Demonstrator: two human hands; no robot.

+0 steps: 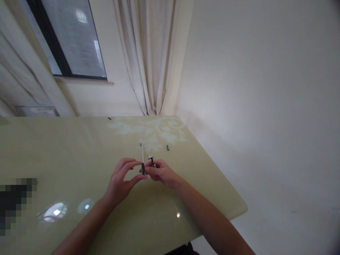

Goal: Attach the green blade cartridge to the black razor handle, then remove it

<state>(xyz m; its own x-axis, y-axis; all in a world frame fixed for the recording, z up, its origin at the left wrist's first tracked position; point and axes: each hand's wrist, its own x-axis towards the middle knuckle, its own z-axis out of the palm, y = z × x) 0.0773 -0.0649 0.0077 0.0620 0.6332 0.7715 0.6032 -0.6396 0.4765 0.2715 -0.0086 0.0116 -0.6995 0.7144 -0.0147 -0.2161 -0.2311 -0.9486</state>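
Observation:
Between the thumb and fingers of my left hand (pixel 123 180) is a small dark cylindrical handle (pixel 142 169), upright, with a thin white stem (pixel 142 153) rising from it to a small grey tip. My right hand (pixel 162 173) is closed just beside it, its fingertips close to the handle. A small black and silver metal piece (pixel 152 161) sticks up from the right fingers; its exact kind is too small to tell. Both hands are above the glossy pale green table (pixel 119 226).
A small dark piece (pixel 168 147) lies on the table beyond my right hand, and another (pixel 109 118) near the far edge. Blurred dark blocks (pixel 16 198) cover something at the left. Curtains (pixel 148 53), a window and a wall stand behind.

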